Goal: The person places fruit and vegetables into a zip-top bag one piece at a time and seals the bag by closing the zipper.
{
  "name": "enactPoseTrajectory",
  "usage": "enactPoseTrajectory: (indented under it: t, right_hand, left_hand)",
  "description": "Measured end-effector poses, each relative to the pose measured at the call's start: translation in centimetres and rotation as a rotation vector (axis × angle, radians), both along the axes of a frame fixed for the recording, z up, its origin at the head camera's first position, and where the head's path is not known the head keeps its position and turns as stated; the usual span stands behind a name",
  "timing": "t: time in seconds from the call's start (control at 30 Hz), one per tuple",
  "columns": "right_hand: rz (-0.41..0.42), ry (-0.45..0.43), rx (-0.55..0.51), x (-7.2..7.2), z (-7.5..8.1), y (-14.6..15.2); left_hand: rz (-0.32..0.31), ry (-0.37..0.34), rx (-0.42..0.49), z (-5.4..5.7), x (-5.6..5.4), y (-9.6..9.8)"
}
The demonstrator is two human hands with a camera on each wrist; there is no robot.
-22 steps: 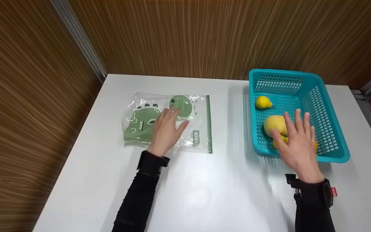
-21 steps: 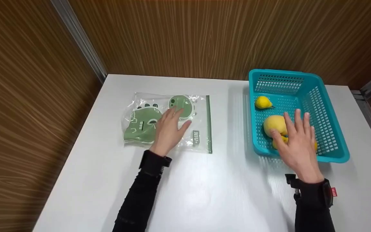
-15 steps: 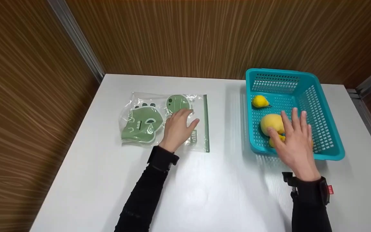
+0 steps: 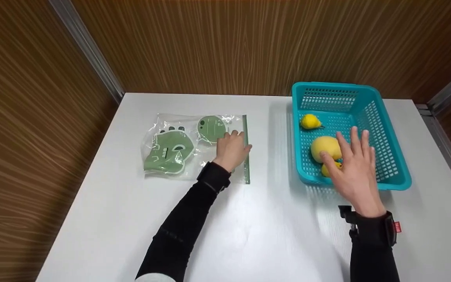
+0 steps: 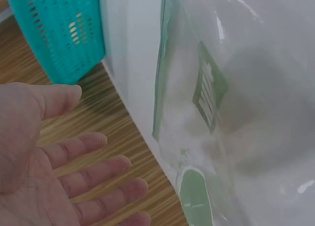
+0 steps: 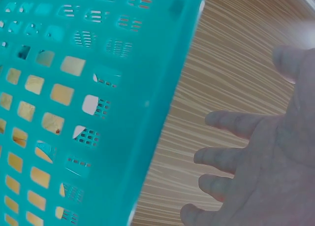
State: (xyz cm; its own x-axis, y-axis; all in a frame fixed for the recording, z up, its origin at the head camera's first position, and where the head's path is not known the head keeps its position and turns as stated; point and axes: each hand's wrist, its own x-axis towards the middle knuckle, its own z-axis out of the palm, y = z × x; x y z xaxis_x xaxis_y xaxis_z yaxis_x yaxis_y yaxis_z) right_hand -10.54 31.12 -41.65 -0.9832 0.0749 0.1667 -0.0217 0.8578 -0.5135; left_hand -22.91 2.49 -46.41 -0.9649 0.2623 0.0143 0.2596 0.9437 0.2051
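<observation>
A clear zip bag (image 4: 172, 150) with a green dinosaur print lies flat on the table. Over its right part, close by the green zip strip (image 4: 247, 174), hovers my left hand (image 4: 231, 150). In the left wrist view that hand's fingers (image 5: 93, 181) are spread loosely, apart from the bag. My right hand (image 4: 354, 174) hangs above the near end of a teal basket (image 4: 399, 156), fingers spread and nothing held. Inside the basket are a yellow pear (image 4: 311, 122), a larger pale yellow round fruit (image 4: 324, 147) and a small yellow fruit (image 4: 328, 169), partly hidden by my right hand.
The white table (image 4: 264, 235) ends at a wood-grain panel (image 4: 225, 47) at the back. Another wood-grain panel (image 4: 26, 137) closes the left side. The basket's perforated wall (image 6: 157, 103) stands up beside my right hand.
My left hand has moved right across the bag, from the dinosaur print to the zip strip. My right hand stays over the basket; the whole view has shifted slightly.
</observation>
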Motion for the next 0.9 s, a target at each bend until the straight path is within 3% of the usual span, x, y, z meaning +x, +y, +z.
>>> enactPoseTrajectory:
  t: [0.17, 0.37, 0.57, 0.7, 0.9]
  right_hand:
    - [-0.006, 0.003, 0.004, 0.2, 0.2, 0.1]
    - [-0.009, 0.008, -0.001, 0.3, 0.2, 0.0]
    - [-0.016, 0.018, 0.001, 0.2, 0.1, -0.1]
    - [-0.021, 0.022, 0.002, 0.2, 0.0, 0.0]
    - [-0.023, 0.018, -0.003, 0.2, 0.0, 0.1]
  left_hand:
    - [0.005, 0.011, -0.075, -0.4, -0.9, 1.4]
    - [0.028, 0.037, -0.128, -1.6, -1.2, 1.8]
    - [0.043, -0.027, -0.179, -2.7, -1.2, 2.1]
    - [0.042, -0.064, -0.214, -2.9, -1.2, 2.4]
    - [0.031, -0.017, -0.202, -3.0, -1.1, 2.5]
